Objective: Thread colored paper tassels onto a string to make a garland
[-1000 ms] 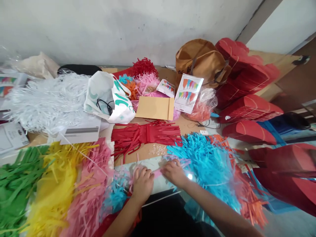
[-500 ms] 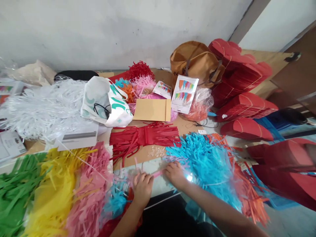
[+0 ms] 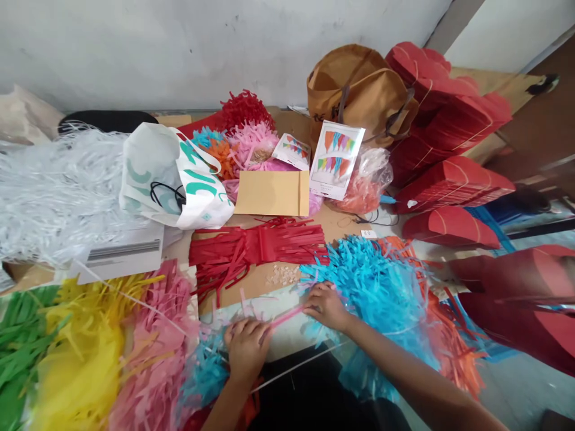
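Observation:
A pink paper tassel is stretched between my two hands, its middle drawn into a narrow band. My left hand is closed round its left part, and pale pink strips stick out beyond the fingers. At the other end my right hand pinches the band, beside the fringe of a blue tissue tassel pile. Just beyond lies a red fringed tassel sheet, flat on brown cardboard. Small clear pieces are scattered between it and my hands. A white string runs across near my lap.
Green, yellow and pink fringe piles lie left. Behind are white shredded strips, a white bag, a brown envelope and a brown tote. Red bundled paper stacks stand right.
My hands have moved slightly apart, the left one leftward, so more of the pink band shows between them. The camera view has shifted a little.

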The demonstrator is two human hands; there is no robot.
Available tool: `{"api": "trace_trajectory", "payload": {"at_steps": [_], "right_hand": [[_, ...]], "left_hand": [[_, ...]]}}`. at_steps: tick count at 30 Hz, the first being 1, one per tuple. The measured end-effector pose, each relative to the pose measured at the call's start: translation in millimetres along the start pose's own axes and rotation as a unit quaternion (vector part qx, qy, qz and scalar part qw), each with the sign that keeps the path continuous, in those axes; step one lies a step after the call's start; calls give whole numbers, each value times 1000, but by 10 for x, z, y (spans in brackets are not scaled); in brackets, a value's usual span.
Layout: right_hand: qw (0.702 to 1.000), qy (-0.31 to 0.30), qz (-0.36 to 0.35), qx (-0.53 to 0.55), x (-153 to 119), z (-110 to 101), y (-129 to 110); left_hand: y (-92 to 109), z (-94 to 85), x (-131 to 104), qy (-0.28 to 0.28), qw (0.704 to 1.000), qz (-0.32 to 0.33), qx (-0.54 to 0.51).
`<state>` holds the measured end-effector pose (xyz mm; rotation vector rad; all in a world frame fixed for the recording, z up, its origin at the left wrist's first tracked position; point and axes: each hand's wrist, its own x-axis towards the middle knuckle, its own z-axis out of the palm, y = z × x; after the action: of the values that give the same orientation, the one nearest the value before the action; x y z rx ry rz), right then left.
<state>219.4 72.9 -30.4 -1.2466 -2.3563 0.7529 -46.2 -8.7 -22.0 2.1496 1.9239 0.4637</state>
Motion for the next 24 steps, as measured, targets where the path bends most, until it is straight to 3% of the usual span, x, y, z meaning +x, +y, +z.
{"api": "trace_trajectory", "payload": {"at_steps": [5,10,14,17,20,24], "right_hand": [[995,-37,51,-72,58,20,-21],[988,-51,87,-116,150,41,-85],[983,-37,102,-151,162,38,-157],[978,-23,100,-184,137,49,-243],[977,-14,41,-210,97,104,-348],[970,-3,-136,-201,59,252,-420]], "left_hand": [[37,36,11,14,999,-34,0],[78,10,69,-21,998,-53,8],[136,5,65,-11,999,-30,22],[189,17,36,-6,999,24,25],[213,9,25,-6,997,66,27],[246,-28,57,-11,995,92,28]]}}
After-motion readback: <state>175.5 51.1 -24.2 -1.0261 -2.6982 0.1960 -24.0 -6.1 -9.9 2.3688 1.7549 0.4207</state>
